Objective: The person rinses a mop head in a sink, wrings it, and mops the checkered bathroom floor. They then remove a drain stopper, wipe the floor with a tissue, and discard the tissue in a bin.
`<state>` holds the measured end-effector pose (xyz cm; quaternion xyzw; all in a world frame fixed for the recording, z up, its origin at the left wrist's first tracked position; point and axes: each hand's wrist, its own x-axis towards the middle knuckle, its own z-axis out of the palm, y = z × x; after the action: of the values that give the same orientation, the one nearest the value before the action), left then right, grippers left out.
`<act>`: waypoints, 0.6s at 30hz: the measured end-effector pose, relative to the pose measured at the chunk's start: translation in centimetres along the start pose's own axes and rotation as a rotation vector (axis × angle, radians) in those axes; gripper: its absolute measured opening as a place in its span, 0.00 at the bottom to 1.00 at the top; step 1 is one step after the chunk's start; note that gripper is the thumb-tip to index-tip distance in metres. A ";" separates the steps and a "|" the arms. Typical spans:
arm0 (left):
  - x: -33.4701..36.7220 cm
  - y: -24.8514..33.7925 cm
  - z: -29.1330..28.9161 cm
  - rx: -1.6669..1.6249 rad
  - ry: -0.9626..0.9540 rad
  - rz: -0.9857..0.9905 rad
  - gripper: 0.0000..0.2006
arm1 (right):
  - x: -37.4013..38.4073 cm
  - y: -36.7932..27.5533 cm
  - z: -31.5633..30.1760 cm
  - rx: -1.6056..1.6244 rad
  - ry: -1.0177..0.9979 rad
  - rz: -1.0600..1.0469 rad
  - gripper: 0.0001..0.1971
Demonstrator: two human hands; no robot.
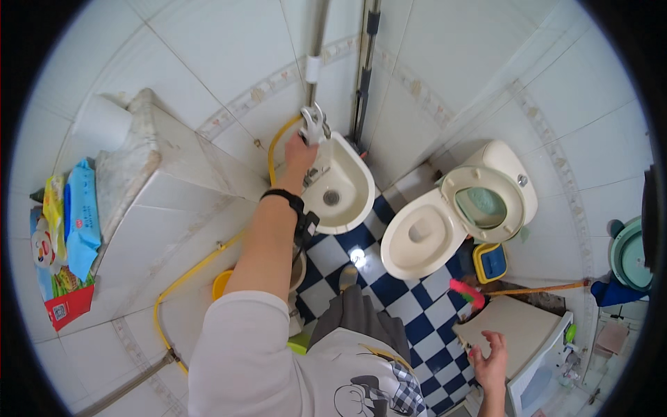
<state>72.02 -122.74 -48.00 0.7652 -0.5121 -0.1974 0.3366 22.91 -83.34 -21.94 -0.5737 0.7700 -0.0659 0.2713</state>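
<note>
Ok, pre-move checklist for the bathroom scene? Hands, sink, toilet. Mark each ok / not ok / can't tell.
1. Left hand at the white looped item above the sink: ok.
2. Grip closed on that item: cannot tell, the fingers are partly hidden.
3. Right hand free: ok, held open with nothing in it.
4. Black wristband in place: ok, around the left wrist.
5. Sink drain in sight: ok, the left arm doesn't cover it.
6. Toilet lid down: not ok, it is raised.
</note>
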 end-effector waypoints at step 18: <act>-7.8 -3.4 4.4 0.109 0.351 0.147 0.25 | -7.0 20.9 21.9 0.417 -0.379 0.452 0.08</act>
<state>68.29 -116.11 -53.83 0.7657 -0.5099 -0.0080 0.3920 17.38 -65.39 -46.67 -0.3235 0.7835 -0.0525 0.5280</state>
